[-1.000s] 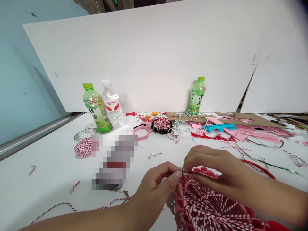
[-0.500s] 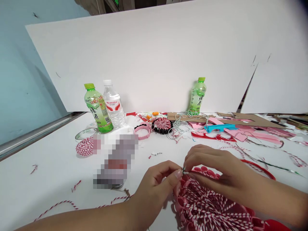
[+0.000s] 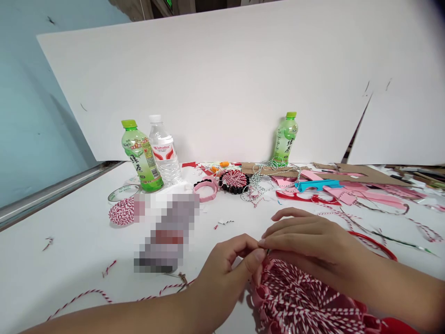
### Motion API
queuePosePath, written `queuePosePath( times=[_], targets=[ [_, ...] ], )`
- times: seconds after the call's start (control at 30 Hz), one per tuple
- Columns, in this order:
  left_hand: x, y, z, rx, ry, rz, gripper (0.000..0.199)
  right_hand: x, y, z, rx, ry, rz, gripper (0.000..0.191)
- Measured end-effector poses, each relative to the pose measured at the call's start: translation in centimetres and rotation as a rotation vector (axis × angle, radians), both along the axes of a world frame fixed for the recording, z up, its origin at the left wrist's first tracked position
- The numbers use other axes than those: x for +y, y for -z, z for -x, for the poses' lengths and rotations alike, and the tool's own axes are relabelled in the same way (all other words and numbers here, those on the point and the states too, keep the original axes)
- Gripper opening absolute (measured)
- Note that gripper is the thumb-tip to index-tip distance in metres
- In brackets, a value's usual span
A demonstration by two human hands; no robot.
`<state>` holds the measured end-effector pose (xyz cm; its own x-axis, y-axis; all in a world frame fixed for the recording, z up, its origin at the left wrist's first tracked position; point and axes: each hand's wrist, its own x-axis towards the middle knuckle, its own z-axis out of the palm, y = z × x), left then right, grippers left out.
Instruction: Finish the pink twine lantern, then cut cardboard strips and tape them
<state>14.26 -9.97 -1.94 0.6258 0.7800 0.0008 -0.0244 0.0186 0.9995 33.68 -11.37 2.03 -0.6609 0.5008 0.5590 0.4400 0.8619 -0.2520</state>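
Observation:
A round woven piece of red-and-white string [image 3: 306,297] with pink felt loops around its rim lies at the bottom right. My left hand [image 3: 232,266] is at its upper left edge, thumb and index finger pinched together. My right hand [image 3: 313,246] arches over the upper part of the piece, fingertips meeting those of my left. Its thumb lies pressed under the long fingers. A tiny dark bit shows between the fingertips; the fingers hide most of what they hold.
Left of my hands lie a blurred-out object [image 3: 170,236] and a string coil [image 3: 121,211]. Behind them stand a green tea bottle [image 3: 142,160] and a water bottle [image 3: 165,155]. Pink felt scraps [image 3: 378,197], a blue strip [image 3: 316,185] and another bottle [image 3: 285,141] are farther right.
My right hand's fingers have straightened and shifted slightly left over my left fingertips. The small green-and-white bit seen between them is now mostly covered. My left hand has barely moved.

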Motion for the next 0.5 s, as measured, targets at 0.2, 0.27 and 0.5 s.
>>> queuePosePath(
  times=[0.2, 0.27, 0.5],
  targets=[
    [0.0, -0.2, 0.0, 0.038, -0.018, -0.034, 0.026, 0.1, 0.2, -0.3, -0.007, 0.020, -0.016, 0.013],
    [0.0, -0.5, 0.2, 0.055, -0.093, -0.099, 0.019, 0.1, 0.2, -0.3, -0.003, 0.047, -0.007, 0.012],
    [-0.8, -2.5, 0.3, 0.167, -0.121, 0.006, 0.028, -0.1, 0.4, -0.1, 0.014, 0.156, -0.029, 0.011]
  ],
)
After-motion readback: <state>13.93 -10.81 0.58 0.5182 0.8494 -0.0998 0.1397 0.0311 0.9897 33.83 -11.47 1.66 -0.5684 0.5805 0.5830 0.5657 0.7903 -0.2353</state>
